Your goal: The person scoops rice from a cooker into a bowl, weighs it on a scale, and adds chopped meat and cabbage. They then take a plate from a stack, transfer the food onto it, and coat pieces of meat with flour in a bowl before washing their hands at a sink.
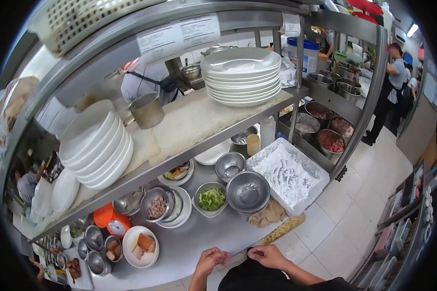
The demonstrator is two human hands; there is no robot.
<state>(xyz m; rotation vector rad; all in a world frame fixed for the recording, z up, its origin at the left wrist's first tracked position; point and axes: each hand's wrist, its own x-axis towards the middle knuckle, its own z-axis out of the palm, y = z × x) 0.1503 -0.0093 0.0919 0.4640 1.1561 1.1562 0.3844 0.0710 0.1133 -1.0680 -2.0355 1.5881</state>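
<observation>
My left hand point(212, 261) is just off the front edge of the steel counter point(179, 250), its fingers loosely bent and apart, with nothing visible in it. My right hand point(268, 256) is in front of my dark clothing, fingers curled and thumb near the forefinger; whatever it holds, if anything, is hidden. Nearest the right hand are a yellow noodle-like strip point(282, 230) in a long holder and a crumpled tan cloth point(268, 214). Beyond the left hand stand a bowl of chopped greens point(211, 199) and stacked metal bowls point(248, 192).
A tray of white powder point(286, 172) sits at the counter's right end. A white bowl with orange-brown pieces point(141, 246) is at left. Overhead, a shelf point(179, 128) carries plate stacks point(243, 77) and a metal pot point(147, 110). Another person point(395, 82) stands in the aisle.
</observation>
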